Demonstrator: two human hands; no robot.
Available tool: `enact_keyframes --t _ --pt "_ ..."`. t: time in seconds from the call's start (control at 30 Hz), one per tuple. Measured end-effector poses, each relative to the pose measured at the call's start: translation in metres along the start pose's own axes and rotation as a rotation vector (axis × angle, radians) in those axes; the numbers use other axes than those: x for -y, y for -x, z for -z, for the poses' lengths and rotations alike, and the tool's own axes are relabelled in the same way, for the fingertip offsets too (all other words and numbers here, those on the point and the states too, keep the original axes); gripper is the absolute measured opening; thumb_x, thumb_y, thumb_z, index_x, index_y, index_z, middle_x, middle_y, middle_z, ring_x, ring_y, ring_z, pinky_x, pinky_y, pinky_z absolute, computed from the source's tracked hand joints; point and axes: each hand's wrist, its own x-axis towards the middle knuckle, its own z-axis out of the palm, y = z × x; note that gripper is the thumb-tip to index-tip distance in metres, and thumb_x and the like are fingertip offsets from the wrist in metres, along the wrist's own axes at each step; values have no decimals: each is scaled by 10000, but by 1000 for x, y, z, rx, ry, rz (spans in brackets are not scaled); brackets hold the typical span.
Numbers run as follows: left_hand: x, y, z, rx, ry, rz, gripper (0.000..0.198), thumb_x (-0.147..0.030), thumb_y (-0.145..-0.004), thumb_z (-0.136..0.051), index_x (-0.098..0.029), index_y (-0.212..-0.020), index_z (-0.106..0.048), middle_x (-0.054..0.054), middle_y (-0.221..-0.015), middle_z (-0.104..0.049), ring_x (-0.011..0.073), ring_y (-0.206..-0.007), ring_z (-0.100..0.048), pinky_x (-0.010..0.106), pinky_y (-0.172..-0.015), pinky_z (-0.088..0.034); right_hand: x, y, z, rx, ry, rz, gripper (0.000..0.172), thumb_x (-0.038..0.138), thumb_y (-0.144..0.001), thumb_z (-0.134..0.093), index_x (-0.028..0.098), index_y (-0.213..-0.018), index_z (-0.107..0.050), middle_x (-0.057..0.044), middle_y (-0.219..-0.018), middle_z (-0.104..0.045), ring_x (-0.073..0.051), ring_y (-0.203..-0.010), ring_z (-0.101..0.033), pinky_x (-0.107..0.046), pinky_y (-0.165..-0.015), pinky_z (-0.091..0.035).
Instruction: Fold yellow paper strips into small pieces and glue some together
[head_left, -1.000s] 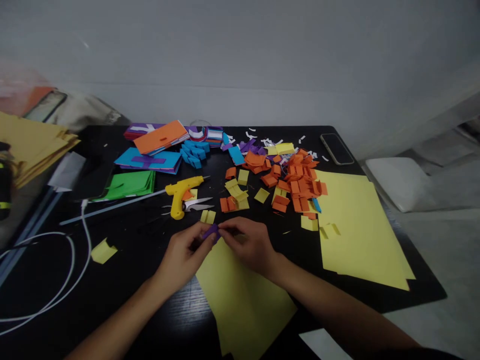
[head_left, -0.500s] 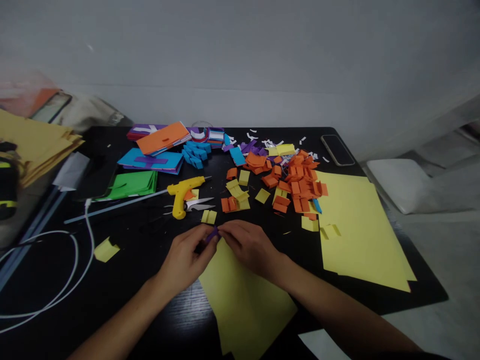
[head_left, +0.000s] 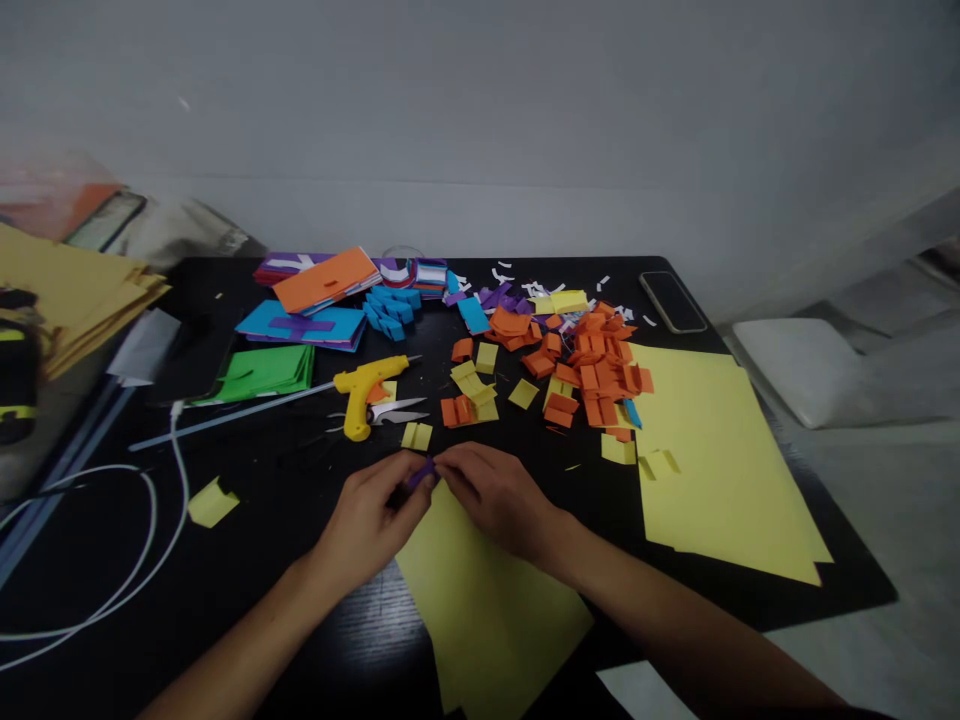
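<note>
A small purple paper piece (head_left: 421,473) is pinched between the thumb and fingers of my left hand (head_left: 379,505). My right hand (head_left: 491,495) meets it from the other side, its fingertips closed on the piece's right end. Much of the purple paper is hidden by my fingers. Both hands are over the top end of a yellow sheet (head_left: 495,610) lying on the black table. Just beyond my left hand sits a small folded yellow paper piece (head_left: 416,436). A yellow glue gun (head_left: 364,390) rests on its side near scissors (head_left: 401,408).
Folded orange paper pieces (head_left: 600,365) are heaped beyond my right hand, among white scraps. More yellow sheets (head_left: 720,460) lie to the right, below a phone (head_left: 673,301). Green paper (head_left: 270,370) and blue paper (head_left: 345,322) are stacked back left. A white cable (head_left: 154,520) loops at left.
My hands keep almost the same pose on the purple paper piece. The view has shifted very slightly; the objects on the table stay where they were.
</note>
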Motion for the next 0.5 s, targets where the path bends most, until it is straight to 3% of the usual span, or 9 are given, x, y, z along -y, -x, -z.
enact_keyframes --t 0.33,0.4,0.5 --pt "-2 0 2 -6 0 12 172 -263 -982 -528 -191 -871 -637 -17 -712 -610 130 -626 -562 228 -597 -440 -1 1 3 -12 -57 -63 125 228 -1032 -542 210 -1038 -666 -67 -944 -753 -194 -885 -728 -308 -819 -586" --pt "-3 -1 3 -16 4 20 173 -260 -974 -531 -193 -858 -641 -15 -707 -627 133 -620 -569 229 -590 -440 -1 0 5 -50 -59 -117 125 229 -1018 -556 212 -1099 -650 -51 -893 -735 -184 -820 -719 -294 -778 -579" --pt "-4 0 4 -31 20 11 161 -252 -956 -540 -195 -850 -648 -10 -713 -653 136 -619 -587 228 -590 -449 -2 -2 9 -24 -31 -134 291 199 -1013 -542 226 -1298 -594 -62 -968 -732 -187 -859 -716 -301 -794 -575"
